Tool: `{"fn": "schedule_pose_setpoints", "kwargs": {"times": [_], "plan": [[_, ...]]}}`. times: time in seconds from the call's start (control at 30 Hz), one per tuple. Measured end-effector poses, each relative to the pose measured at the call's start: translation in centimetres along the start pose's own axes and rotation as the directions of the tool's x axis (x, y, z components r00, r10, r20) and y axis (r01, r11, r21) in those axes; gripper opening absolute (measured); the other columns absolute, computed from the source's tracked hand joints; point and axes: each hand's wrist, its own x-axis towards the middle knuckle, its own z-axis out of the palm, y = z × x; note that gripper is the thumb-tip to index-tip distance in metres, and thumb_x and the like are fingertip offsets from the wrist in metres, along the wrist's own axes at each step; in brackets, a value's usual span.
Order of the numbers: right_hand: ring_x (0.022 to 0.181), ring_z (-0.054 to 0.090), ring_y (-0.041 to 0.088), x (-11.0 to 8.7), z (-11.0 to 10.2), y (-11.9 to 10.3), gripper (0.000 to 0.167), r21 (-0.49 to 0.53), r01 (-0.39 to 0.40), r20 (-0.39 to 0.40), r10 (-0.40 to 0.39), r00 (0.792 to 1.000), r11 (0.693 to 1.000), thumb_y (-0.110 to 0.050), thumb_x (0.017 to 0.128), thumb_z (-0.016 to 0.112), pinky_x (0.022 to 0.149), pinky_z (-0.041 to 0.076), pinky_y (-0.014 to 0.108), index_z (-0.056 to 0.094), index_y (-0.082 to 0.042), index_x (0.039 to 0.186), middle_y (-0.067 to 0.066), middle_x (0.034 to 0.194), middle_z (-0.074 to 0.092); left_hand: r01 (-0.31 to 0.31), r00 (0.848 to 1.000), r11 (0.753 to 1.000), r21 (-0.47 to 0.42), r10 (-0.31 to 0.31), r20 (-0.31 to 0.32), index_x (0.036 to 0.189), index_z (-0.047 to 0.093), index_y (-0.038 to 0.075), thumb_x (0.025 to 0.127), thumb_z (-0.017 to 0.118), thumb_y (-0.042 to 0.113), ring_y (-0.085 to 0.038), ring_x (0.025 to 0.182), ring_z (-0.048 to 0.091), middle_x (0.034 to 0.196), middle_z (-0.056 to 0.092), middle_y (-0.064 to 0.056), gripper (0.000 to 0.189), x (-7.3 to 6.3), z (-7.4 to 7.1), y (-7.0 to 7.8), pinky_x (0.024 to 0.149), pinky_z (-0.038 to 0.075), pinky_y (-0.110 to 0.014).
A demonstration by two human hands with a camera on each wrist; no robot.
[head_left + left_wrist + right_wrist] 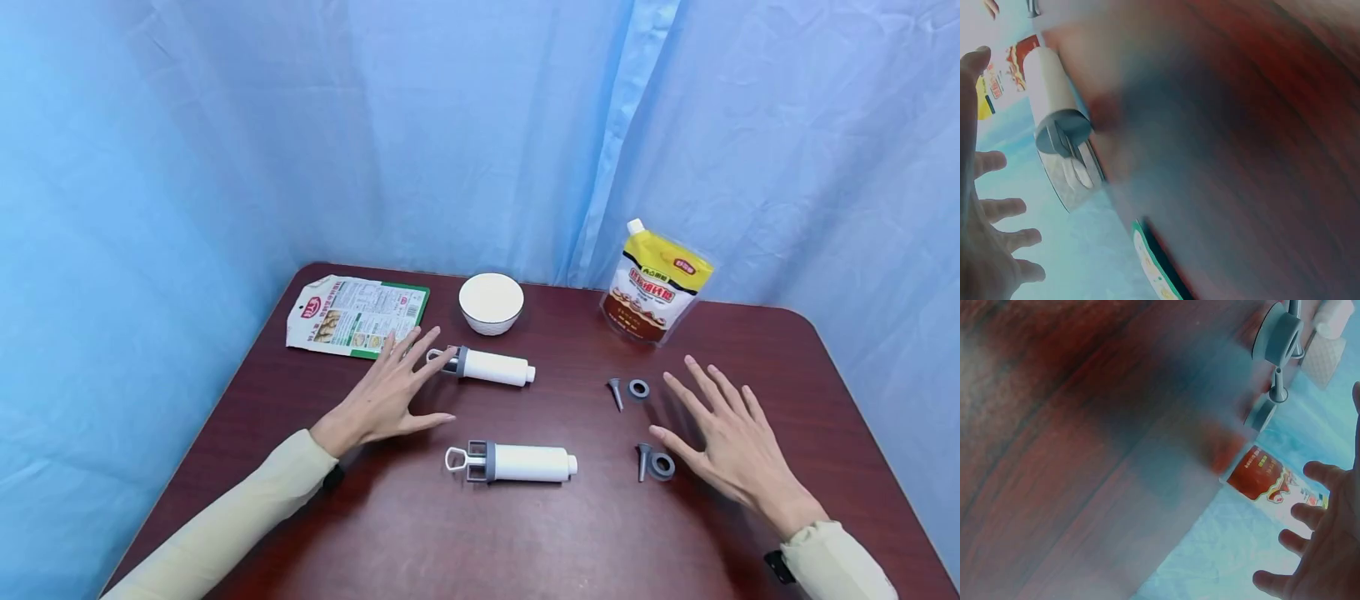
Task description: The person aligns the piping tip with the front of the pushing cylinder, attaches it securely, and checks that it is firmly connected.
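Note:
My left hand [386,398] is spread above the table, fingers straight and holding nothing. Its fingertips overlap the handle end of the far white plunger syringe [497,367] in the head view; contact cannot be told. A second white syringe [531,463], with grey collar and looped handle, lies nearer, right of that hand's thumb. My right hand [733,446] is also spread with nothing in it. Left of it lie two small grey nozzles, a far one [616,394] and a near one [642,461], each beside a grey ring, far [639,390] and near [662,467].
A white bowl [491,322] stands at the table's back middle. Left of it lies a flat white-and-green packet [360,315]. The yellow, white and brown spouted pouch [654,287] stands at the back right. Blue curtains [480,150] hang behind the dark red table [495,542].

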Motion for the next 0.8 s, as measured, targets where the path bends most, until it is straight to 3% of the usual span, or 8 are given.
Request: {"fn": "schedule_pose_setpoints", "kwargs": {"times": [0.27, 0.4, 0.57, 0.67, 0.8], "plan": [[0.155, 0.026, 0.04, -0.2, -0.4, -0.2, 0.085, 0.001, -0.009, -0.008, 0.009, 1.0, 1.0, -0.063, 0.089, 0.071, 0.128, 0.008, 0.067, 0.041, -0.028, 0.161, 0.009, 0.174, 0.025, -0.023, 0.999, 0.999, 0.03, 0.022, 0.03, 0.164, 0.033, 0.027, 0.09, 0.057, 0.078, -0.036, 0.157, 0.033, 0.17, 0.034, -0.013, 0.093, 1.7, -0.4, 1.6, 0.126, 0.029, -0.06], [0.151, 0.03, 0.043, -0.5, -0.6, -0.3, 0.086, 0.009, -0.02, -0.006, 0.02, 1.0, 1.0, -0.063, 0.089, 0.071, 0.124, 0.016, 0.069, 0.04, -0.028, 0.161, 0.008, 0.174, 0.024, -0.06, 0.998, 0.998, 0.003, 0.06, 0.033, 0.163, 0.035, 0.025, 0.093, 0.057, 0.076, -0.035, 0.154, 0.039, 0.167, 0.038, -0.013, 0.09, 2.9, -0.6, 2.6, 0.126, 0.031, -0.056], [0.143, 0.037, 0.046, -0.9, -1.0, -0.4, 0.085, 0.03, -0.063, -0.015, 0.063, 0.998, 0.998, -0.061, 0.09, 0.072, 0.102, 0.039, 0.074, 0.043, -0.023, 0.16, 0.013, 0.172, 0.028, -0.119, 0.991, 0.987, -0.111, 0.126, 0.055, 0.164, 0.035, 0.023, 0.096, 0.061, 0.066, -0.031, 0.151, 0.043, 0.165, 0.041, -0.011, 0.084, 4.4, -0.7, 3.8, 0.125, 0.034, -0.052], [0.138, 0.038, 0.047, -1.3, -1.4, -0.5, 0.084, 0.064, -0.109, 0.006, 0.109, 0.994, 0.992, -0.061, 0.092, 0.071, 0.091, 0.044, 0.076, 0.043, -0.021, 0.16, 0.016, 0.169, 0.03, -0.146, 0.984, 0.976, -0.163, 0.161, 0.08, 0.165, 0.032, 0.022, 0.098, 0.063, 0.061, -0.028, 0.151, 0.043, 0.165, 0.04, -0.01, 0.083, 5.1, -0.6, 4.3, 0.126, 0.033, -0.051], [0.137, 0.038, 0.047, -1.8, -1.6, -0.7, 0.08, 0.119, -0.173, 0.062, 0.167, 0.984, 0.978, -0.06, 0.095, 0.068, 0.087, 0.045, 0.076, 0.043, -0.018, 0.159, 0.021, 0.164, 0.034, -0.186, 0.973, 0.962, -0.199, 0.208, 0.096, 0.165, 0.03, 0.022, 0.1, 0.062, 0.057, -0.026, 0.154, 0.039, 0.166, 0.039, -0.009, 0.081, 5.9, -0.7, 5.1, 0.128, 0.03, -0.05]]}}
